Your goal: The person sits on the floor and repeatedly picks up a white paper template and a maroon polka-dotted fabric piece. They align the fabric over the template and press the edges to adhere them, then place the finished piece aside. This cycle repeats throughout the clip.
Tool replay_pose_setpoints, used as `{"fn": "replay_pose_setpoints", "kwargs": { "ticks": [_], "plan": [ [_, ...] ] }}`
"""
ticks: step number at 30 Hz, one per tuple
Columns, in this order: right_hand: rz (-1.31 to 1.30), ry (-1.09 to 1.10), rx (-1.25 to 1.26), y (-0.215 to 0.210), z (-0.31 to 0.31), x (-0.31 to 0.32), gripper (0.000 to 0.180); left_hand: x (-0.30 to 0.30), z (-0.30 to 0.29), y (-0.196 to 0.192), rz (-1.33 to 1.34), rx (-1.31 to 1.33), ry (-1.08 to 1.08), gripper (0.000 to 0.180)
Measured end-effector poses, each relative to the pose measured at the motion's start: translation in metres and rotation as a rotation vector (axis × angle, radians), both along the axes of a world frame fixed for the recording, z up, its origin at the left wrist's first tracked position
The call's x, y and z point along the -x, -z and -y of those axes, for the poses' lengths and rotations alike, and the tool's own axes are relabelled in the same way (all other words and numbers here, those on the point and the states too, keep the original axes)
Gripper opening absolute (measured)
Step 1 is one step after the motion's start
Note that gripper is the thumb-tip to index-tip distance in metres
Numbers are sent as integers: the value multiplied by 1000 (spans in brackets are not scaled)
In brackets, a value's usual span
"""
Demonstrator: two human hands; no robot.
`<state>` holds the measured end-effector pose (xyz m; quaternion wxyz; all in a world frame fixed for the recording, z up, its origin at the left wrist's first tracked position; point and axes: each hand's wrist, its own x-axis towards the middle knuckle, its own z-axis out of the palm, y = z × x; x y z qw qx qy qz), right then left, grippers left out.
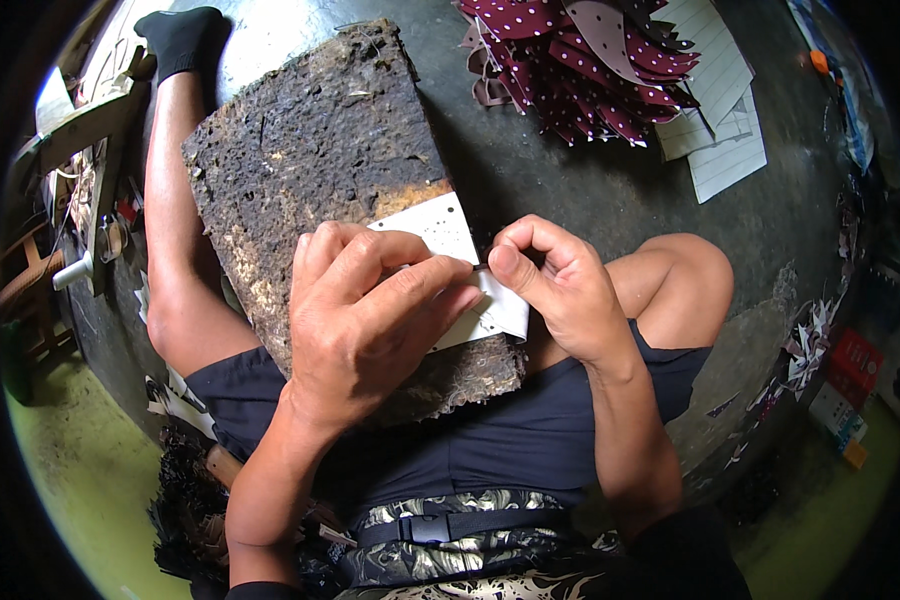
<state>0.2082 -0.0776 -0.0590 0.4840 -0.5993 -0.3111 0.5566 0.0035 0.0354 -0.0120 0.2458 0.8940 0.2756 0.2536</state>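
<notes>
Floor: dark concrete, person seated with rough worn board (320, 170) on lap.
Piece: white cut piece (448, 232) lies on the board's near end.
Left hand (370, 320): pinching the piece flat.
Right hand (555, 285): fingers pinched at its edge; keep grip close, steady.
Beyond board: dotted maroon pieces (590, 70).

My left hand (370, 320) presses a white card piece (455, 262) onto the worn board (315, 160) across my lap, while my right hand (555, 285) pinches its edge; maroon dotted cutouts (585, 65) lie beyond.
</notes>
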Motion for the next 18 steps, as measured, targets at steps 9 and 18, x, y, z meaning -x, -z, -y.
{"fn": "replay_pose_setpoints", "kwargs": {
  "ticks": [9,18],
  "plan": [
    [-55,-42,-94,-8,-8,2,31,-1,-1,0,0,-2,-7,28],
    [-203,35,-45,-2,0,4,24,-2,0,0,22,7,-21,27]
  ]
}}
